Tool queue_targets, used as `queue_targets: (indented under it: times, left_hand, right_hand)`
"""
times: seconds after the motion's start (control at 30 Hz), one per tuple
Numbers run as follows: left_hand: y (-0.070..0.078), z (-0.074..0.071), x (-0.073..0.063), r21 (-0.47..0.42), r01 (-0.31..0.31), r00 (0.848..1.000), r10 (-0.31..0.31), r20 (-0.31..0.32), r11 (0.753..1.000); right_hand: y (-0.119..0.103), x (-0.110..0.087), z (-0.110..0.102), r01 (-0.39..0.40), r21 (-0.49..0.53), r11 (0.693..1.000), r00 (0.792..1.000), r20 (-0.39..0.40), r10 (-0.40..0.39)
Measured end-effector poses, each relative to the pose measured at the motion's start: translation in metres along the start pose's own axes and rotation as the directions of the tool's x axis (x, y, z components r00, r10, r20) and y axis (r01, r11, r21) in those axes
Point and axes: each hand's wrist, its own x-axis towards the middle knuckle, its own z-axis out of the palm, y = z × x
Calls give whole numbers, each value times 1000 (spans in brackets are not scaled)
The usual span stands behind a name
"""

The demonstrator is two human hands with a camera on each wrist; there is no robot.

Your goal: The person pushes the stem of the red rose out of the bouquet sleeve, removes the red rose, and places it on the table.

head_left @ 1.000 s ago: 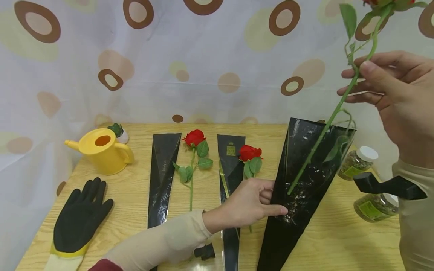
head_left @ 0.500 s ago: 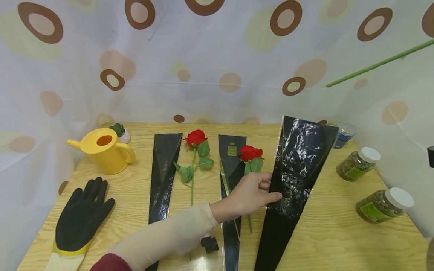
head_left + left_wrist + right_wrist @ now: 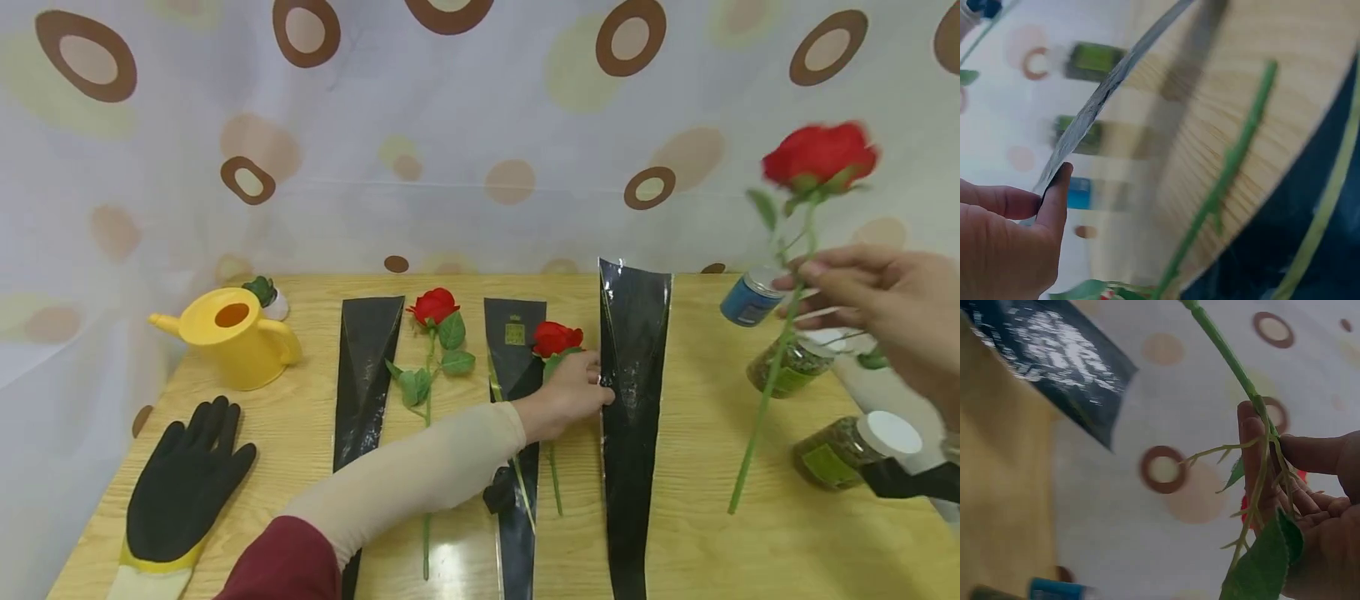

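Observation:
My left hand pinches the left edge of a glossy black flower sleeve between thumb and fingers, and the sleeve hangs nearly upright over the table. In the left wrist view the sleeve shows edge-on. At the right, my right hand pinches the green stem of a red rose, bloom up, stem end slanting down to the left and apart from the sleeve. The right wrist view shows thumb and fingers on the stem. Beneath my left hand lies another red rose, partly covered.
Two black sleeves lie flat, one on the left and one mid-table. Between them is a red rose. A yellow watering can, small potted plant and black-palmed glove stand left; jars and a blue can right.
The rose has come out of the black sleeve, swung out past the right edge, and come back with its bloom in view. The sleeve has turned and now looks narrower.

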Motion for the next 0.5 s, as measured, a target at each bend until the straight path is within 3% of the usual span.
queue_targets:
  times: [0.03, 0.1, 0.2, 0.33, 0.5]
  left_hand:
    - [-2, 1, 4, 7, 7, 1000, -7, -17, 1000]
    - [-8, 3, 10, 14, 14, 999, -13, -38, 1000]
    - [-14, 8, 17, 6, 15, 999, -15, -32, 1000]
    - [-16, 12, 25, -39, 45, 999, -45, -1, 998]
    - [-17, 17, 33, -96, 78, 997, -79, -13, 992]
  right_hand:
    - [13, -5, 8, -60, -114, 992, 998, 0, 60]
    - [40, -12, 17, -196, -260, 946, 977, 34, 212]
    - [78, -21, 20, -252, -405, 879, 945, 93, 314]
    - [111, -24, 18, -291, -475, 830, 910, 132, 394]
    - [130, -23, 23, -307, -533, 788, 893, 125, 432]
